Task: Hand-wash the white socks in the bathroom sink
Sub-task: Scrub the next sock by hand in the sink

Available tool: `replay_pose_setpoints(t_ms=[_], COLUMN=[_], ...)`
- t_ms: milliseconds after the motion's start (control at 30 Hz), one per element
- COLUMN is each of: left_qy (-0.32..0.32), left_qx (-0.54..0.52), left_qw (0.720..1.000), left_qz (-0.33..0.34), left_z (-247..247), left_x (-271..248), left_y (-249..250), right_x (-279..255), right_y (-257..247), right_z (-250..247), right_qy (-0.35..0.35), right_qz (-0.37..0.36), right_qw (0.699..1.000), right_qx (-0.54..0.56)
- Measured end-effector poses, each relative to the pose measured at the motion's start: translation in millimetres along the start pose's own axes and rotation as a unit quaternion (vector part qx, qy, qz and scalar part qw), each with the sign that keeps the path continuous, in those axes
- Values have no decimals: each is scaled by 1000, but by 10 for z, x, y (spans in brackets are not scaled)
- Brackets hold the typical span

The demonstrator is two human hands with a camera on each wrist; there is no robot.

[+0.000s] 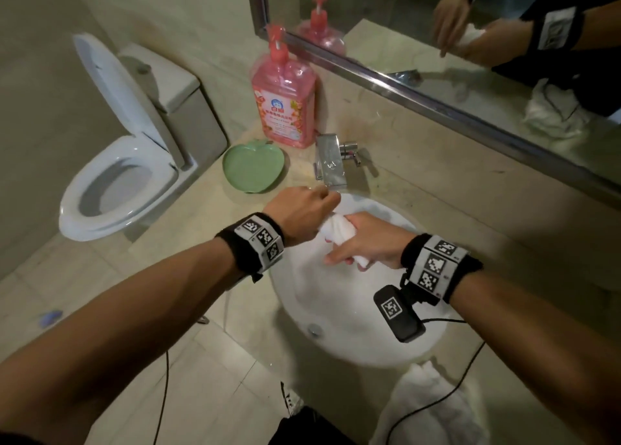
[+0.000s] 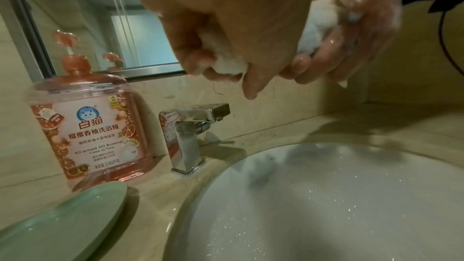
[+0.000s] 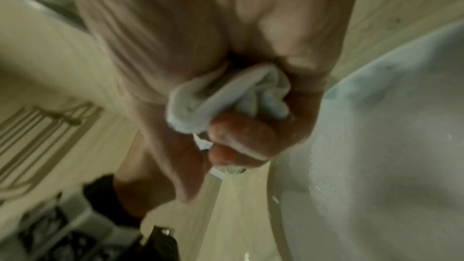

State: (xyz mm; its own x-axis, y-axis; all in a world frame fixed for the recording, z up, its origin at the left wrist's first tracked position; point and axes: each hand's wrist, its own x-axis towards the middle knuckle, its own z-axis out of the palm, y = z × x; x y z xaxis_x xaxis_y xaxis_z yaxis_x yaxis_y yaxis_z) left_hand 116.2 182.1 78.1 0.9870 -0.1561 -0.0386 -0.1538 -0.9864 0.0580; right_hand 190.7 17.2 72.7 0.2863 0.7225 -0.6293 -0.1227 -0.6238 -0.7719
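- Over the sink (image 1: 295, 296): white sock (image 1: 337, 231) bunched, wet, twisted between my hands.
- Left hand (image 1: 302, 214) fist-grips one end.
- Right hand (image 1: 366, 243) curls round the other.

Sock (image 1: 337, 230): white. Sink (image 1: 339, 313): white. Soap bottle (image 1: 284, 98): pink, fruit-patterned label. Dish (image 1: 252, 169): pale green. Table (image 1: 437, 189): beige marble. Wristbands (image 1: 258, 241): black, with black-and-white square codes.

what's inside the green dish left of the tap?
Nothing visible inside the green dish: the head view shows its bare inner surface. It sits on the counter in front of the pink soap bottle. Its underside is hidden.
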Motion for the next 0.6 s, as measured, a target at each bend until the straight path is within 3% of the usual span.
replay_pose_setpoints(t_ms=[133, 233, 333, 433, 600], left_qy=[-95, -136, -193, -261, -309], left_qx=[-14, -52, -120, -177, -211], left_qw=[995, 988, 969, 937, 913], left_qz=[-5, -50, -100, -152, -162], left_z=[-3, 58, 204, 391, 629], left_x=[34, 67, 80, 78, 57], left_y=[-11, 55, 169, 295, 421], right_x=[-2, 64, 148, 184, 207], right_y=[76, 150, 268, 414, 583], right_z=[53, 46, 56, 87, 114], right_qy=[73, 127, 142, 145, 134], right_qz=[-16, -35, -45, -30, -53], right_qw=[990, 950, 898, 874, 824], right_qx=[-121, -281, -414, -463, -548])
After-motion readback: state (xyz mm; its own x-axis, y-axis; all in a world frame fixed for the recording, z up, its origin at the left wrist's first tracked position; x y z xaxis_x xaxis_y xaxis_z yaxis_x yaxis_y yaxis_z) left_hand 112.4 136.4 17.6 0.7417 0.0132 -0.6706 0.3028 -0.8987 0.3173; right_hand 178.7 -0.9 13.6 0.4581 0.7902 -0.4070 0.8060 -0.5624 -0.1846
